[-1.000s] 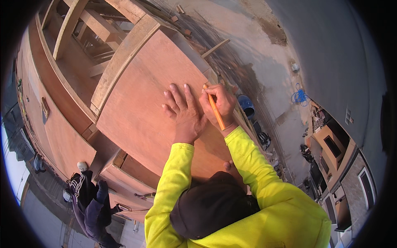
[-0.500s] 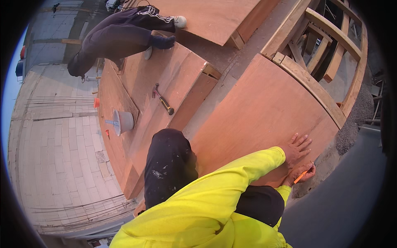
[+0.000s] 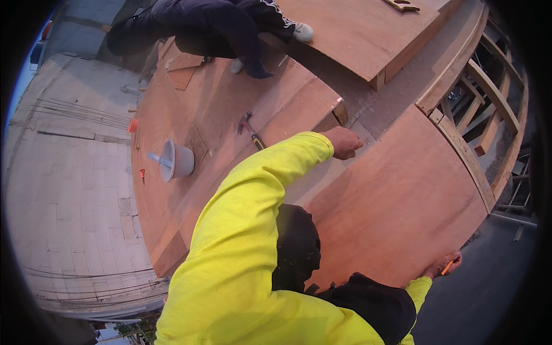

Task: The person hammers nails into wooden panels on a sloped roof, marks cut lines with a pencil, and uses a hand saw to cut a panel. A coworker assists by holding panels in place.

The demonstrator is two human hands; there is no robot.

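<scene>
A broad plywood panel [image 3: 397, 195] lies in front of my knees. At its near right edge my right hand [image 3: 440, 265] is closed on an orange pencil [image 3: 447, 267]. My left hand [image 3: 343, 143], its arm stretched across to the far left, is over the gap beside the panel's left edge. Its fingers are curled, and whatever may be inside them is hidden. A claw hammer [image 3: 251, 131] with a black and yellow handle lies on the neighbouring plywood, partly covered by my left sleeve.
A grey bucket [image 3: 183, 160] stands on the plywood to the left, near a small orange object [image 3: 142, 173]. Bent over at the far left is another person [image 3: 213, 26] in dark clothes. An open wooden frame [image 3: 489, 95] adjoins the panel's far right side.
My left hand has lifted off the panel, where it lay flat, moved far left and curled. The right hand still holds the pencil. The view has shifted.
</scene>
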